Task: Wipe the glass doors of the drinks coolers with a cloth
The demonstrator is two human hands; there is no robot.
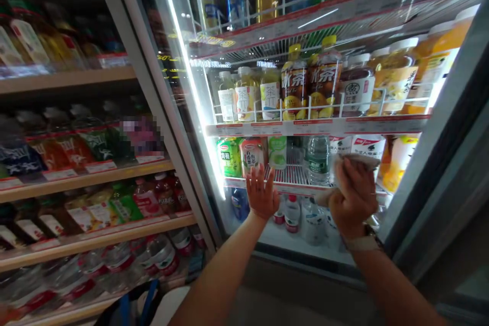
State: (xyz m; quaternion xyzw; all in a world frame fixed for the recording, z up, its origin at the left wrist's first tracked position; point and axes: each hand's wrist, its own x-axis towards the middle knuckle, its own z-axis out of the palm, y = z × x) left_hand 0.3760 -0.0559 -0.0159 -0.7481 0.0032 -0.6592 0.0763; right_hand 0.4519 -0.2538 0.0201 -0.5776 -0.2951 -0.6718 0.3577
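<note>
The right hand [353,198] grips a pale grey, folded cloth [365,161], its longer edge running roughly crosswise, before the lit, glass-fronted drinks cooler [301,262]; the left hand [263,194], fingers spread, is well apart, leftward.

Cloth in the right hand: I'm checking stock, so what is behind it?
White labels with red and dark print show above the cloth. What lies lower, directly behind the cloth and right hand, is covered and cannot be seen.

shop: drinks fridge [412,183], stocked shelves [126,173], likely price labels [101,166]
</note>
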